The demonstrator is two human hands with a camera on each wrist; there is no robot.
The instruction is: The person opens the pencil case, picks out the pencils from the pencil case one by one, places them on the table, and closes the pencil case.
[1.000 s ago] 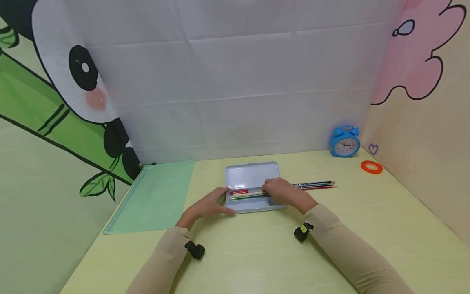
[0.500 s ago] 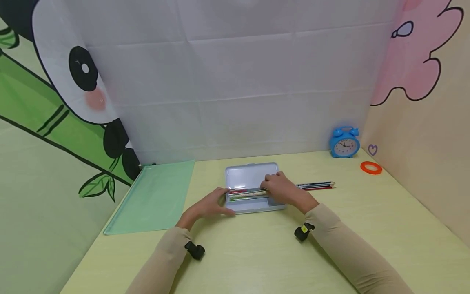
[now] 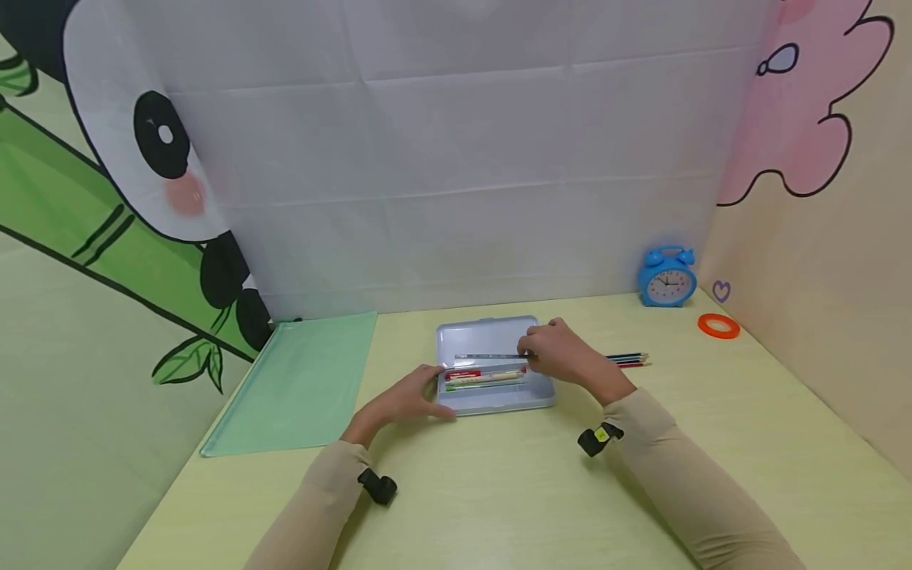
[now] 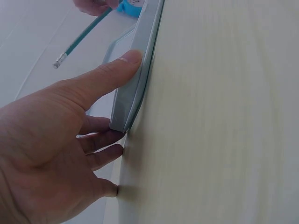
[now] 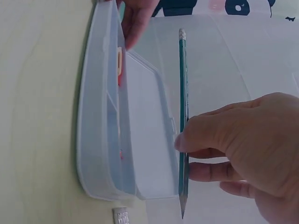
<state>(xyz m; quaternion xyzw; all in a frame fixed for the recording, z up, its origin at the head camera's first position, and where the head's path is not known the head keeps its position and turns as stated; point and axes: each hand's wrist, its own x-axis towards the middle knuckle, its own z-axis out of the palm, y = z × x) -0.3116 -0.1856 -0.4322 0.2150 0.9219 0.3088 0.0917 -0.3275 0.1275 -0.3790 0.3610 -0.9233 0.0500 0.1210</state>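
A pale blue-grey pencil case (image 3: 530, 398) lies with its lid raised at the back. My left hand (image 3: 402, 398) holds its left end, thumb (image 4: 114, 72) against the front wall and other fingers at the far side. My right hand (image 3: 561, 352) pinches a green pencil (image 5: 183, 79) between thumb and fingers, above the case's right part. The pencil's eraser end points left and its sharpened tip right. Inside the case lie several writing tools, among them a green one (image 3: 484, 385), and a red item (image 3: 464, 374).
Several loose pencils (image 3: 628, 359) lie right of the case. A green mat (image 3: 299, 384) covers the table's left side. A blue alarm clock (image 3: 667, 279) and an orange ring (image 3: 718, 325) stand at the back right, near the walls.
My right hand has risen out of the case and moved slightly right, lifting the green pencil. The left hand has stayed at the case's left end.
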